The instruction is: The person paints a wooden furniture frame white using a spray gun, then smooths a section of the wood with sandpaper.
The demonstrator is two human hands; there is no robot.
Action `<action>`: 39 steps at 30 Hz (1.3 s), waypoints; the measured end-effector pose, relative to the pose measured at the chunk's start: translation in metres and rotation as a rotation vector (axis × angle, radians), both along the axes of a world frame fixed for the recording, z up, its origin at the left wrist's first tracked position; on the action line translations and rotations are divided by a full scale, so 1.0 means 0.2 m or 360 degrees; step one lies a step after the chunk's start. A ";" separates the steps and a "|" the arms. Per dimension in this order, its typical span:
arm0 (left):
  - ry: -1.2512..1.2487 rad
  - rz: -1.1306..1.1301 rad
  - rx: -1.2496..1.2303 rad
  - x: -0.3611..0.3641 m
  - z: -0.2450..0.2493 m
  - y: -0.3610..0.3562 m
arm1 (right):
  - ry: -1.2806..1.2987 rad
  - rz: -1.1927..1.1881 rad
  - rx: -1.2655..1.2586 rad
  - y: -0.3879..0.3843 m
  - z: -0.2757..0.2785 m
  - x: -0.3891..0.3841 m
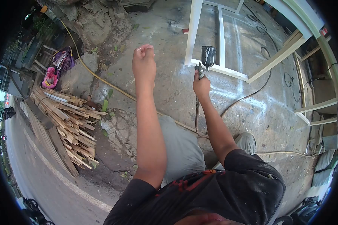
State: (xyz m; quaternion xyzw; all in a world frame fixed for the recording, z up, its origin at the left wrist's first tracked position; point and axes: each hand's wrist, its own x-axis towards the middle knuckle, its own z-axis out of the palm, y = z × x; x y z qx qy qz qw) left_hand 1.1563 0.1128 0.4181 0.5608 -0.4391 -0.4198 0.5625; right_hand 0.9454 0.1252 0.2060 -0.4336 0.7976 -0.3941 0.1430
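Right hand (202,87) closed around grip of spray gun (201,69), thumb at its back. Left hand (144,64) raised well apart from gun, fingers curled into fist; whether anything sits inside, cannot tell. Spray gun held just beside bottom rail of white frame (222,37); dark cup (208,57) on top, streaked white. Dark hose (196,112) hanging below grip. Frame upright on concrete floor (165,41), white marks around its base.
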 end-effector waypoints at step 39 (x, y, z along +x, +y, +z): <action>-0.0577 -0.0138 0.0156 0.07 -0.05 0.00 | 0.0244 0.0187 -0.0294 0.10 0.66 0.12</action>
